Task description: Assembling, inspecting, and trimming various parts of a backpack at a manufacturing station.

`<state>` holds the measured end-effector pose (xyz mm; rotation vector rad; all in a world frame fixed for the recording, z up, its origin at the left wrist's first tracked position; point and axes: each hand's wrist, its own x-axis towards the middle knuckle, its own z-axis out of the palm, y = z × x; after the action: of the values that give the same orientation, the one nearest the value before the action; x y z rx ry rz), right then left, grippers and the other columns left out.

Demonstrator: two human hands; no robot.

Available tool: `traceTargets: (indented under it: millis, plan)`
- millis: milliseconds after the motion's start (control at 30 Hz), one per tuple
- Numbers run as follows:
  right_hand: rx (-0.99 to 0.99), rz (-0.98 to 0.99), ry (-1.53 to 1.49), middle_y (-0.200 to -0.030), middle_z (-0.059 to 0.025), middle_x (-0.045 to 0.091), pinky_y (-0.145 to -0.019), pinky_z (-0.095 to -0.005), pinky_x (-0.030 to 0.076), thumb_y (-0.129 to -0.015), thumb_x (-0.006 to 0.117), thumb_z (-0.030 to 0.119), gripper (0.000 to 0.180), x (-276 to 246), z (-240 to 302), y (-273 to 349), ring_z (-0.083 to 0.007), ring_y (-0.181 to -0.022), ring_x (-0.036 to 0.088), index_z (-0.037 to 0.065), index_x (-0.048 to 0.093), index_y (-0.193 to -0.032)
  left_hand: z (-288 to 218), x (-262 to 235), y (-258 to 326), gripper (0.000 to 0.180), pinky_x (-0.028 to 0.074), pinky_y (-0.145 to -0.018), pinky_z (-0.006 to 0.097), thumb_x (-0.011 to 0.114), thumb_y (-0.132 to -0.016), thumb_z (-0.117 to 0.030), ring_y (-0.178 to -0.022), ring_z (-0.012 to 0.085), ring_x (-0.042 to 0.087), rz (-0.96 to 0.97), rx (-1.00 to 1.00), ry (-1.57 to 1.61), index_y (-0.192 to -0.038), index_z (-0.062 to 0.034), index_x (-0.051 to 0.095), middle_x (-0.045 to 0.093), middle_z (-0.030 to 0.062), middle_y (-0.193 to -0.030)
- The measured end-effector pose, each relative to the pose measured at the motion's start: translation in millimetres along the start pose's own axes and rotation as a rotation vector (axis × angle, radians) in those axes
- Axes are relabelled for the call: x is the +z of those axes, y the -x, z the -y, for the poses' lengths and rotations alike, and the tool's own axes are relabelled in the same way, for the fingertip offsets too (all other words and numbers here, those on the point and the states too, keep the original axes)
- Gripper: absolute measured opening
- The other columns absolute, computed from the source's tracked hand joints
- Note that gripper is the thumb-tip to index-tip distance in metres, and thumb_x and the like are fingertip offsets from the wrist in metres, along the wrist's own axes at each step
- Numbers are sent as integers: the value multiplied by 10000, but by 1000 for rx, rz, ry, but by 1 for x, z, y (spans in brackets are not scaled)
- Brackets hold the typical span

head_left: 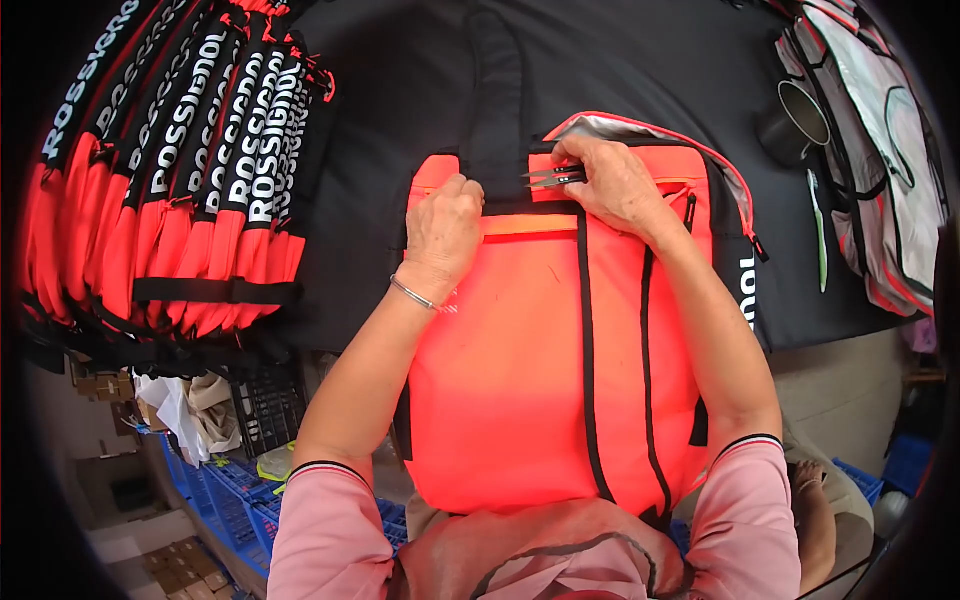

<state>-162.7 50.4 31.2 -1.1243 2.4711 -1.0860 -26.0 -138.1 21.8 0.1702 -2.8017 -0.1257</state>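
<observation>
A bright red-orange bag with black straps lies in front of me, its upper part on the black-covered table. My left hand is closed at the bag's upper left, fingers curled against the fabric beside the wide black strap. In my right hand is a pair of thread snips, blades pointing left across the bag's upper edge. An orange strip runs below the blades. Behind the right hand, a zipped flap stands open with grey lining showing. What exactly the left fingertips pinch is hidden.
Several finished red and black bags stand in a row at the left. A dark metal cup, a toothbrush and a grey bag with red trim are at the right. Blue crates stand below left; another person's arm shows lower right.
</observation>
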Motion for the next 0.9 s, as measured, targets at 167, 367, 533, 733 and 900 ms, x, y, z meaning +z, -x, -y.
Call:
traceTargets:
  millis: [167,367,533,733,900]
  plan:
    - [24,24,12,-971,-145,692,-831,-374,511,-795,699,53,283,-3,0,1,-294,-939,666,1,634,-1065,5,-1,1,102,526,-632,444,608,-832,22,-744,350,637,8,19,37,-892,-26,539,596,145,-871]
    - [-107,36,-32,-969,-162,686,-827,-393,506,-834,729,165,315,1,2,-3,-293,-955,656,-14,624,-1071,7,-5,12,92,503,-631,411,605,-866,16,-734,345,620,-175,-16,216,-879,-23,523,589,136,-841]
    - [-73,175,2,-982,-166,671,-798,-399,503,-882,699,239,303,-8,24,-28,-318,-934,645,-11,604,-1025,11,-2,13,125,499,-636,439,626,-853,6,-778,357,612,-222,-63,318,-896,-25,513,585,132,-856]
    - [-361,141,171,-920,-145,656,-798,-424,504,-854,712,221,268,25,36,-40,-319,-952,627,10,592,-967,9,0,13,127,497,-640,439,631,-842,13,-782,356,613,-227,-93,363,-889,-22,519,589,131,-849]
    - [-426,138,171,-880,-122,640,-807,-414,502,-836,724,214,258,40,38,-40,-304,-917,616,23,602,-960,10,0,12,106,496,-609,381,623,-846,38,-701,313,618,-268,-77,362,-872,-20,538,592,120,-797]
